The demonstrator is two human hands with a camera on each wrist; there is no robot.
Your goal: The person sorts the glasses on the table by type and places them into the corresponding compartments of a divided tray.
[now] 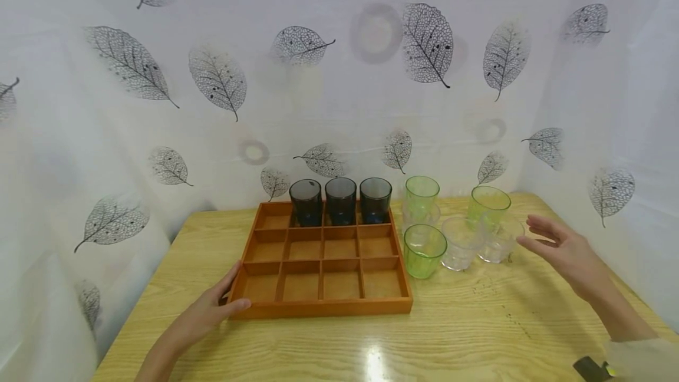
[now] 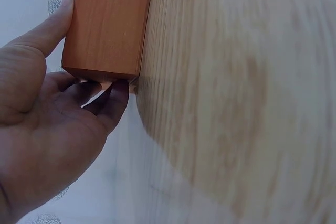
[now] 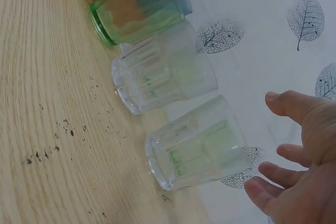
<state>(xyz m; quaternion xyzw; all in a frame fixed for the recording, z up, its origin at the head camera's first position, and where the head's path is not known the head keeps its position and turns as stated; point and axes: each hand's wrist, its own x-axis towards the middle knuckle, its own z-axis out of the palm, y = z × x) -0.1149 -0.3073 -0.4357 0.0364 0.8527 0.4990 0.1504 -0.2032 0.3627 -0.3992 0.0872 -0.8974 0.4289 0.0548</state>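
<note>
My left hand [image 1: 209, 308] grips the front left corner of a wooden compartment tray [image 1: 323, 309]. In the left wrist view its thumb lies at the top edge, and its fingers bend against the tray's side. Three dark tinted glasses [image 1: 341, 202] stand upright in the tray's back row, the far left compartment aside. On the right, my right hand [image 1: 570, 258] hovers with parted fingers beside a clear glass [image 3: 194, 150]. Nothing lies between its fingers. Another clear glass [image 3: 163, 69] and a green glass [image 3: 139, 9] stand in line towards the tray.
A green glass [image 1: 422, 193] stands at the back beside the tray, with a clear glass partly hidden near it. Further right is another green glass [image 1: 489, 204]. Leaf-printed white curtain [image 1: 339, 105] closes off the table's back and sides. A small black object [image 1: 591, 369] shows by the right sleeve.
</note>
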